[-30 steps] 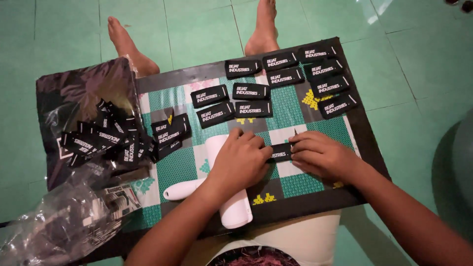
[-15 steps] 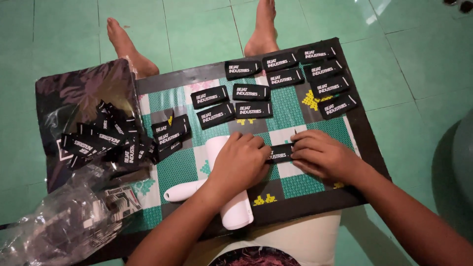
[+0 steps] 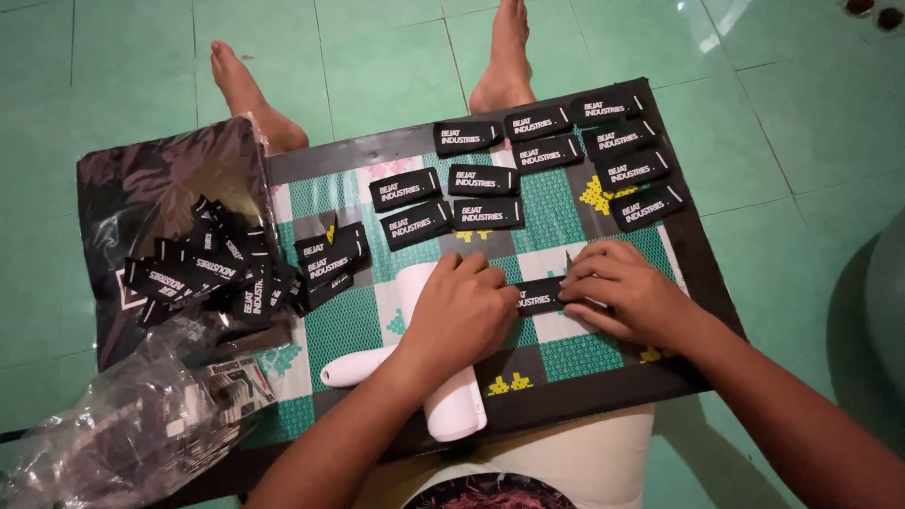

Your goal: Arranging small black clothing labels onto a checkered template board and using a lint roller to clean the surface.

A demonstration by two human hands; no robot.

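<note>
**Both hands on one black label over a checked board**

A green tiled floor (image 3: 377,57) runs under everything here, and a low board with a dark rim (image 3: 566,401) and a green-and-white checked top sits across the person's lap, bare feet stretched out beyond it. The left hand (image 3: 462,316) and the right hand (image 3: 627,292) meet near the board's middle, each pinching an end of a single black label (image 3: 539,295) that lies flat on the checks between them; both sets of fingers are curled down onto it. Under the left wrist lies a white plastic tool (image 3: 448,405). Farther up the board, finished labels (image 3: 551,155) are laid out in neat rows. Off to the left a loose heap of labels (image 3: 212,273) spills over a dark bag (image 3: 160,179), with a crumpled clear plastic bag (image 3: 113,434) just below it.
</note>
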